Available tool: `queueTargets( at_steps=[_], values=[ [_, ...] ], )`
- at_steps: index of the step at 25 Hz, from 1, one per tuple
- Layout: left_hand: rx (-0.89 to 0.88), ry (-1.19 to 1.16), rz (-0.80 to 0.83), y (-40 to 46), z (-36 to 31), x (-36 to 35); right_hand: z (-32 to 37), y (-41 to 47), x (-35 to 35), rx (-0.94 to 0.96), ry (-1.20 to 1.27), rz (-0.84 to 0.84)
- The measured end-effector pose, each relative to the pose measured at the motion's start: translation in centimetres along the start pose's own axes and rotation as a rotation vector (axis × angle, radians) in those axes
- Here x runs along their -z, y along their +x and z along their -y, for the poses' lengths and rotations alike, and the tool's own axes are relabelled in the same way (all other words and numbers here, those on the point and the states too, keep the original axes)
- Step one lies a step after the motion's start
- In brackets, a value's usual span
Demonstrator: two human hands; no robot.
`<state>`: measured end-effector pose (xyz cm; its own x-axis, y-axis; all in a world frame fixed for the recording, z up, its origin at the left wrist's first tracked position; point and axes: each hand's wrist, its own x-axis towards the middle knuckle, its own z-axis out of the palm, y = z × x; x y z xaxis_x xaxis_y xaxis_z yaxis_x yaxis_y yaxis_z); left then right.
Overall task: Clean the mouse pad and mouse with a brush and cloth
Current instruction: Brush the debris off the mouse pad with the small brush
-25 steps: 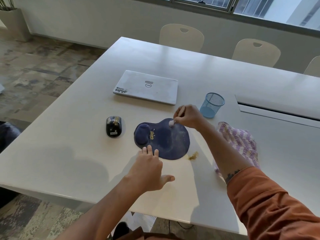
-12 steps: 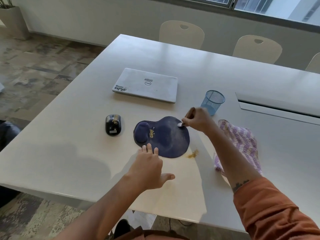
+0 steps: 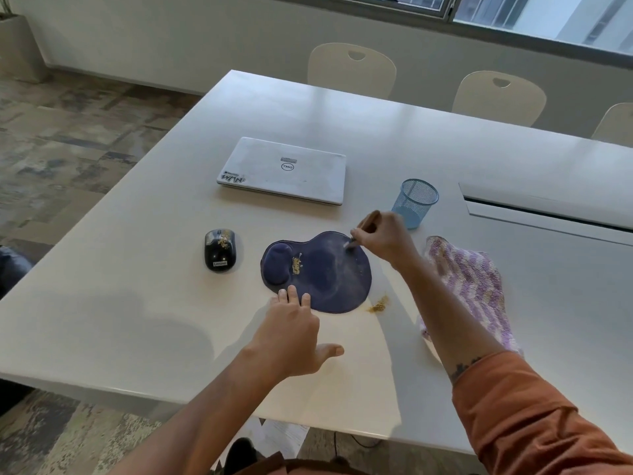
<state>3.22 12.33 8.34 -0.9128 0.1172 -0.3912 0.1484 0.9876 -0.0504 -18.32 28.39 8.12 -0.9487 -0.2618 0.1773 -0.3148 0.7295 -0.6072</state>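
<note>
A dark blue mouse pad [image 3: 325, 279] with a raised wrist rest lies on the white table [image 3: 137, 320], with yellow crumbs near the rest. My right hand [image 3: 383, 234] is shut on a small brush [image 3: 359, 233] whose bristles touch the pad's far right part. My left hand [image 3: 291, 327] lies flat with its fingertips on the pad's near edge. A black mouse [image 3: 220, 250] with yellow crumbs on top sits left of the pad. A purple and white cloth [image 3: 469, 279] lies to the right, partly under my right forearm.
A small heap of yellow crumbs [image 3: 378, 305] lies on the table at the pad's near right edge. A closed white laptop [image 3: 282, 169] lies behind the pad. A blue mesh cup [image 3: 416, 200] stands behind my right hand. Chairs line the far side.
My right hand has moved the brush rightward and back across the pad's far part. My left hand has stayed pressed on the pad's near edge.
</note>
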Motion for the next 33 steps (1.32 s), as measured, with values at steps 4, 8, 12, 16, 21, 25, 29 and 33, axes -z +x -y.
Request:
queueTargets(
  at_steps=[4,8,12,16,21,25,29,33],
  values=[
    [-0.004,0.007,-0.015,0.1,0.1,-0.1,-1.8,-3.3,0.9,0.006,-0.079,0.133],
    [-0.008,0.009,-0.012,0.1,0.2,-0.2,-1.3,-3.5,3.2,0.007,-0.007,0.213],
    [-0.008,0.018,-0.014,0.1,0.1,-0.1,0.3,-1.7,1.1,0.004,0.115,0.0],
    [-0.002,0.013,-0.022,0.0,0.2,-0.2,-1.0,-2.3,-0.1,0.012,-0.009,0.073],
    [-0.003,0.003,-0.031,0.1,0.3,-0.4,-2.8,-4.7,3.7,-0.022,-0.073,0.337],
    [-0.006,0.012,-0.017,0.1,0.1,-0.1,-1.4,-3.7,4.1,0.006,0.008,0.188],
    [-0.007,0.016,-0.018,0.0,0.1,-0.1,-1.4,-4.1,2.0,-0.022,0.055,-0.004],
    [-0.004,0.019,-0.028,0.2,0.1,-0.3,-2.4,-7.5,2.7,-0.079,-0.024,0.083]
  ],
)
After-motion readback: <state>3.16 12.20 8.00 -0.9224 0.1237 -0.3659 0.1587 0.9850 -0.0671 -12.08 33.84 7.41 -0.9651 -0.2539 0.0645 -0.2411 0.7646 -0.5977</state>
